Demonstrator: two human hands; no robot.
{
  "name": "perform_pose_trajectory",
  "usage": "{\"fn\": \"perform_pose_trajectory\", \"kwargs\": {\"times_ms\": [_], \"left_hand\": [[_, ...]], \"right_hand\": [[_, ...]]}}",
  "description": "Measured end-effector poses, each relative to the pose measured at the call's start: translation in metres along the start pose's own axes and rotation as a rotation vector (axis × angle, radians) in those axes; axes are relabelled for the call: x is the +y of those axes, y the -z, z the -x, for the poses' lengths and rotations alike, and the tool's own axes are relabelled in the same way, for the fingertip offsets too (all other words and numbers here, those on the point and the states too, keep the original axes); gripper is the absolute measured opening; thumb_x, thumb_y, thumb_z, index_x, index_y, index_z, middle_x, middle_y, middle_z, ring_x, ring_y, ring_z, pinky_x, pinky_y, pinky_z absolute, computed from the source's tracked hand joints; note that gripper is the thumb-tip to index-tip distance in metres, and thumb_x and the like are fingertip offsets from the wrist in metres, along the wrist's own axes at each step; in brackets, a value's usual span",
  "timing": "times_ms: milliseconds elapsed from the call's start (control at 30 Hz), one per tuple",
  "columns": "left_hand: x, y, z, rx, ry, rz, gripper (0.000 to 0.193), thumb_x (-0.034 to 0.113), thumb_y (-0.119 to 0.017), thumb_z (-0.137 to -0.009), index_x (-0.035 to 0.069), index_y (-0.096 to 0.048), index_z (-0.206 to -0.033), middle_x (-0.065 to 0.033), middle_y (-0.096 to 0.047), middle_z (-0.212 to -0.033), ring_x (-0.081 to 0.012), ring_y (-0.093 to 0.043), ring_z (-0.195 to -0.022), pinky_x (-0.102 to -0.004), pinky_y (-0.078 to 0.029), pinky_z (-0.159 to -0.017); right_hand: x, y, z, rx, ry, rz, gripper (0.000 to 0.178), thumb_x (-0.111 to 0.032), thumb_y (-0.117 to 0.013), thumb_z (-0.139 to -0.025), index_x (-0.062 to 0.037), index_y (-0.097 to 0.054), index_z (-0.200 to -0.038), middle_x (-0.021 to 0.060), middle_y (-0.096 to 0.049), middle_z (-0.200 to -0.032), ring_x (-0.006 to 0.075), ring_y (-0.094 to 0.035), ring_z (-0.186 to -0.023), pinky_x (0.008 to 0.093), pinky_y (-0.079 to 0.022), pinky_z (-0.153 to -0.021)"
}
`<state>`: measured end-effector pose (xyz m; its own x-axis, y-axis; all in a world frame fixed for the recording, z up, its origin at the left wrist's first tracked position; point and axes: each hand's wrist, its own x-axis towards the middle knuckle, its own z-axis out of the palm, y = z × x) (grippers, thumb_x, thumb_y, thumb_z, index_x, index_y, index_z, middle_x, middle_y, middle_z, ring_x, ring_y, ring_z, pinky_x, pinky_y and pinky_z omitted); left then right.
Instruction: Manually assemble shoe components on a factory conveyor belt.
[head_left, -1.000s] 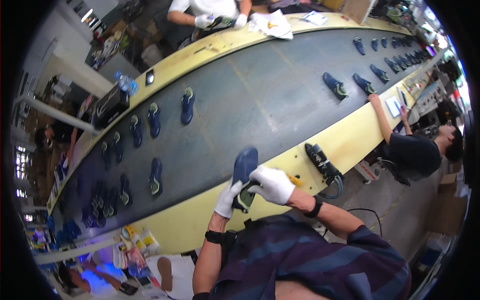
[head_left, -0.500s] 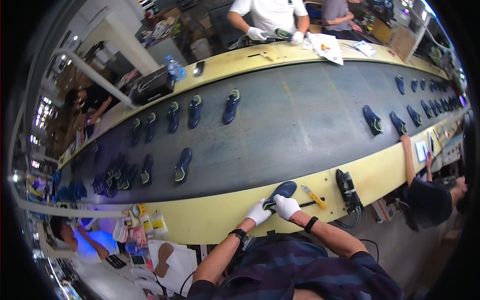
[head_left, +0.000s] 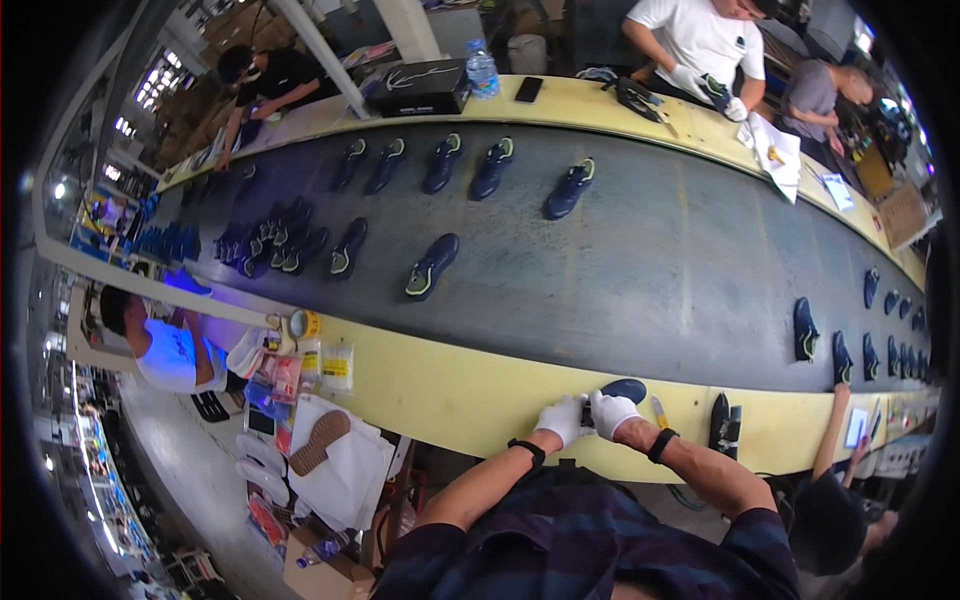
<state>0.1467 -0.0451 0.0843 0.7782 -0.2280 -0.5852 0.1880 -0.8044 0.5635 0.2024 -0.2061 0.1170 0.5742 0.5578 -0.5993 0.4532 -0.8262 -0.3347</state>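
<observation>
A long yellow bench [head_left: 430, 390] crosses the scene from left to right, a grey belt [head_left: 520, 270] running between its near and far strips. Across it, toward the right, a co-worker in a white top [head_left: 690, 35] handles a dark shoe. White sheets [head_left: 350, 465] lie at the near left, off the bench, with a brown sole [head_left: 320, 443] on top. A black box [head_left: 418, 88] stands on the far strip, a clear bottle [head_left: 482, 70] just right of it. Dark blue shoes with pale green linings [head_left: 432, 266] are spread over the belt — gathered thickly at far left, in rows at right.

The held shoe [head_left: 626, 387] is over the near strip, toe toward the right; whether it touches the bench, I cannot tell. The white-gloved right hand [head_left: 613, 413] grips it behind the toe, and the left hand [head_left: 563, 420], gloved too, is curled around its other end — the fingers partly hidden. Just right lies a yellow cutter [head_left: 658, 410].
</observation>
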Motion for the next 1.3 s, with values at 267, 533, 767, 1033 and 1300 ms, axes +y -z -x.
{"fn": "perform_pose_trajectory", "kwargs": {"times_ms": [267,533,767,1033,1300], "left_hand": [[-0.005,-0.012,0.001,0.120,-0.045,-0.052,0.055,0.045,-0.079,-0.087,0.010,-0.064,-0.126,-0.0213,-0.072,-0.117,-0.0435,-0.071,-0.106,-0.0529,-0.058,-0.090],[0.005,0.005,0.008,0.069,0.000,-0.035,0.056,0.037,-0.081,-0.087,0.008,-0.061,-0.130,-0.0238,-0.069,-0.120,-0.0424,-0.071,-0.108,-0.0526,-0.058,-0.092],[0.004,-0.006,0.001,0.083,-0.014,-0.057,0.064,0.044,-0.084,-0.085,0.010,-0.058,-0.132,-0.0212,-0.068,-0.121,-0.0408,-0.071,-0.110,-0.0527,-0.058,-0.092],[0.005,-0.004,0.001,0.179,-0.095,-0.091,0.048,0.038,-0.075,-0.087,0.009,-0.063,-0.123,-0.0217,-0.069,-0.117,-0.0406,-0.073,-0.103,-0.0519,-0.059,-0.087],[0.000,-0.011,-0.013,0.152,-0.089,-0.091,0.034,0.029,-0.065,-0.091,0.007,-0.064,-0.116,-0.0221,-0.068,-0.114,-0.0406,-0.074,-0.095,-0.0522,-0.060,-0.081]], "right_hand": [[-0.003,-0.011,-0.009,-0.001,0.033,0.116,0.030,-0.023,-0.066,-0.095,0.0025,-0.062,-0.110,0.0234,-0.076,-0.097,0.0403,-0.077,-0.088,0.0511,-0.061,-0.074],[-0.006,-0.018,0.003,0.211,-0.090,-0.044,0.023,-0.015,-0.064,-0.091,0.0015,-0.062,-0.107,0.0262,-0.075,-0.096,0.0449,-0.075,-0.085,0.0553,-0.059,-0.071],[-0.002,-0.017,0.021,0.222,-0.121,-0.162,0.024,-0.013,-0.059,-0.093,0.0020,-0.059,-0.113,0.0283,-0.073,-0.099,0.0467,-0.074,-0.088,0.0555,-0.059,-0.076],[-0.016,-0.003,-0.001,0.100,-0.043,0.111,0.024,-0.019,-0.064,-0.093,-0.0018,-0.062,-0.110,0.0218,-0.076,-0.086,0.0408,-0.077,-0.081,0.0512,-0.061,-0.069],[-0.022,-0.012,0.008,0.188,-0.102,0.003,0.019,-0.015,-0.063,-0.091,-0.0027,-0.061,-0.106,0.0225,-0.075,-0.085,0.0422,-0.076,-0.077,0.0531,-0.060,-0.066]]}}
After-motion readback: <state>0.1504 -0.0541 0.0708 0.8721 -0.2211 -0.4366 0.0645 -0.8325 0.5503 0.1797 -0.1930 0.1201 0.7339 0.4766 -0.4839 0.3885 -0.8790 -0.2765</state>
